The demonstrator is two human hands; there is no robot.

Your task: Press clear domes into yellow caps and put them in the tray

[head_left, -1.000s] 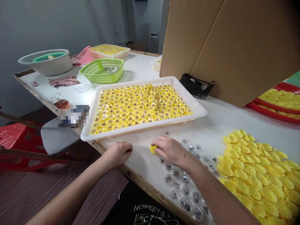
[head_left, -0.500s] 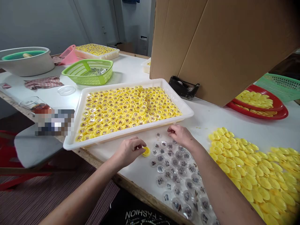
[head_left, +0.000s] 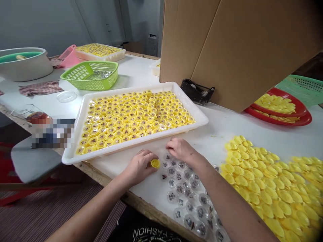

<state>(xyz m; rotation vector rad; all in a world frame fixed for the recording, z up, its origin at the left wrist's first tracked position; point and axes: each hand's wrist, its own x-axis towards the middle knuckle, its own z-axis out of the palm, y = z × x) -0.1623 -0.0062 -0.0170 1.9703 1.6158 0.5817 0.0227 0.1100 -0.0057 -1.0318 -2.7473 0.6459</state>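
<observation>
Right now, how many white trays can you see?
3: the big tray mid-table, a far tray at the back, and a small tray half hidden by the cardboard. More may hide behind it.

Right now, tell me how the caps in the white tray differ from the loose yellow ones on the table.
The tray caps stand in tight rows; the loose caps overlap in a spread. Tray caps show dark printed centres; loose caps look plain yellow. Both are yellow.

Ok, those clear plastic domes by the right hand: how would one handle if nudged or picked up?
The clear plastic domes look thin and light, so probably easy to nudge and possibly brittle. Their round outline suggests they may slide or roll on the smooth white table. Lying close together, one pushed would likely shift its neighbours.
</observation>
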